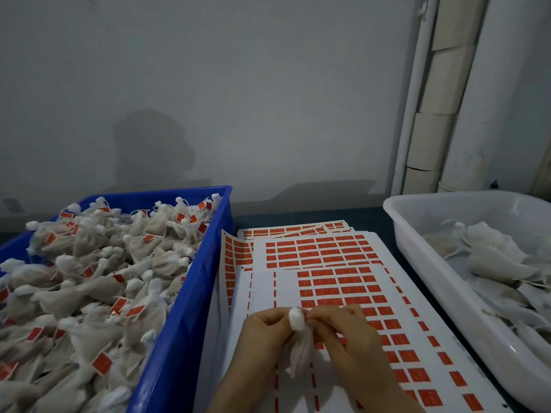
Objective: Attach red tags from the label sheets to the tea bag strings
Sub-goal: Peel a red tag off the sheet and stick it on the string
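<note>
A white tea bag (299, 350) hangs between both hands above the label sheets (334, 281), its knotted top pointing up. My left hand (264, 330) grips the bag's neck from the left. My right hand (346, 329) pinches at the knot from the right; the string itself is too thin to make out. The top sheet carries rows of red tags (343, 290), with bare white strips on its left side.
A blue crate (190, 308) on the left is heaped with tea bags bearing red tags. A white tub (441, 281) on the right holds untagged tea bags. More label sheets are fanned out behind. A grey wall and pipes stand at the back.
</note>
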A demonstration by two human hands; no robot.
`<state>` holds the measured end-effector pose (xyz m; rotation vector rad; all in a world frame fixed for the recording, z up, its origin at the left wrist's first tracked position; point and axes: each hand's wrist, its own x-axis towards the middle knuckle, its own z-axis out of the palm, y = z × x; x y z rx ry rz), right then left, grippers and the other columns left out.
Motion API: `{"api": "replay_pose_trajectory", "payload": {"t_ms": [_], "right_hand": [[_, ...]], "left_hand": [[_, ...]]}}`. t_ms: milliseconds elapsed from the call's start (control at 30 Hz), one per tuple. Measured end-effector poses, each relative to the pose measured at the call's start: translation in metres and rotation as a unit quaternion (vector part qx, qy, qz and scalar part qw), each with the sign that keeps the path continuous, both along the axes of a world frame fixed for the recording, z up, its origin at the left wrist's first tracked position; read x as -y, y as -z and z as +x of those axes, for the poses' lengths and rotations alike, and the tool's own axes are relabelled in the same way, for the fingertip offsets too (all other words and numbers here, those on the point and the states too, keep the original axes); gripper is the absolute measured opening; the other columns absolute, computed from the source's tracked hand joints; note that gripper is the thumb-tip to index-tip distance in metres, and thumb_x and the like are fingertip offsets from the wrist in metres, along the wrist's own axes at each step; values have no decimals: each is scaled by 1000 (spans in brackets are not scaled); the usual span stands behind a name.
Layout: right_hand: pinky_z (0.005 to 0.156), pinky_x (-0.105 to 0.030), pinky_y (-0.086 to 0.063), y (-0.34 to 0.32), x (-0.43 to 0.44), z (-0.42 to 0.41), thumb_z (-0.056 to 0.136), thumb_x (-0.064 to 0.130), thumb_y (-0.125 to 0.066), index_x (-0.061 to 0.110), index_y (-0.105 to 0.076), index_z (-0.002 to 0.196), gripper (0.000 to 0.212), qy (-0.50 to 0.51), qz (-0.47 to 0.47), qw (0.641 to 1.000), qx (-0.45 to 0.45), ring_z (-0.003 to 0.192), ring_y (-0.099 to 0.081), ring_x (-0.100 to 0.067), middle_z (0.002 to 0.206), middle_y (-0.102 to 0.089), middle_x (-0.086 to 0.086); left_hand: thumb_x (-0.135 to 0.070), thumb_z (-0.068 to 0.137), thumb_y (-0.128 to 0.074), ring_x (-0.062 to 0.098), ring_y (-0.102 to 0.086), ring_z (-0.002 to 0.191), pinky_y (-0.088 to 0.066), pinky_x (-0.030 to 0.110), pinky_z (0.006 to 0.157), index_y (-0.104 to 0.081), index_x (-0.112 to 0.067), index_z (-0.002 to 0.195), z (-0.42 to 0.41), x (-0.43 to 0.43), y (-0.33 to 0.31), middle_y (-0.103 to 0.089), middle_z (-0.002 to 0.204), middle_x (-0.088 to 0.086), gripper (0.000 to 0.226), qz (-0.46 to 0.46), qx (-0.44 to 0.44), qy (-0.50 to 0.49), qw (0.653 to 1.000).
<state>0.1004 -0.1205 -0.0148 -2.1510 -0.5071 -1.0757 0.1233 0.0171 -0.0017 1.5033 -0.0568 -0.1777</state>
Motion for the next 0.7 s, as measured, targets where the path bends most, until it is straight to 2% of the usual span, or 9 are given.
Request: {"api": "replay_pose_trajectory", "payload": {"t_ms": [133, 233, 367, 433, 500, 533, 567, 633, 700], "right_hand": [[74, -16, -49, -3, 3, 1, 95, 48, -32, 30, -52, 98, 27, 6, -28, 999, 43, 89, -55, -9, 81, -71, 9], [75, -19, -49, -3, 7, 3, 97, 46, -31, 28, -51, 98, 27, 21, -31, 997, 60, 90, -54, -9, 79, -71, 6], [69, -22, -52, -4, 7, 2, 97, 45, -29, 19, -69, 85, 49, 23, -38, 998, 51, 90, -54, -12, 77, -71, 4], [66, -11, -49, -8, 4, -1, 96, 47, -31, 18, -70, 84, 49, 19, -19, 1000, 12, 87, -57, -10, 79, -70, 9], [61, 7, -36, -13, 1, -4, 90, 45, -43, 35, -61, 88, 21, 3, 60, 996, -67, 74, -61, 2, 86, -63, 26], [61, 8, -34, -13, -1, -5, 85, 41, -49, 44, -56, 87, 8, -7, 112, 987, -117, 71, -60, 9, 87, -57, 37], [63, 8, -35, -12, -2, -5, 79, 38, -52, 48, -53, 84, 12, -16, 158, 974, -159, 74, -58, 14, 81, -54, 43], [66, 6, -37, -8, -2, -4, 75, 38, -50, 47, -54, 81, 12, -31, 199, 958, -204, 82, -56, 18, 76, -53, 44], [65, 5, -38, -10, -1, -4, 75, 39, -48, 44, -55, 83, 12, -48, 205, 950, -230, 85, -55, 19, 78, -55, 41]], "left_hand": [[-37, 73, -65, 15, -70, 79, -55, 23, 69, -76, -38, 72, 1, -2, 0, -74, 80, -5, 11, 23, 1, 6, 1000], [-23, 87, -63, 19, -67, 82, -54, 25, 73, -75, -39, 67, 1, -2, 5, -73, 76, -7, 28, 68, -4, 19, 997], [-25, 87, -63, 17, -67, 84, -51, 20, 70, -75, -41, 69, -2, -2, 3, -73, 78, -9, 27, 89, -5, 43, 995], [-26, 86, -64, 14, -66, 85, -50, 18, 70, -75, -43, 72, -2, -3, 1, -73, 81, -11, 24, 87, 4, 43, 995], [-28, 86, -65, 11, -67, 87, -51, 19, 73, -74, -43, 76, -1, -2, 2, -73, 85, -13, 20, 89, 9, 44, 995], [-28, 86, -64, 12, -67, 89, -53, 22, 77, -74, -41, 79, -1, -1, 2, -73, 87, -12, 18, 87, 9, 44, 995], [-30, 86, -64, 15, -66, 91, -54, 27, 81, -74, -38, 81, -1, -1, 3, -73, 88, -10, 14, 81, 10, 42, 996], [-37, 83, -63, 19, -66, 92, -55, 29, 83, -73, -33, 84, 0, 0, 3, -72, 89, -8, 11, 59, 10, 34, 998], [-47, 74, -59, 14, -68, 90, -56, 25, 77, -71, -33, 86, 0, 0, 3, -72, 90, -9, 22, 34, 15, 26, 999]]}}
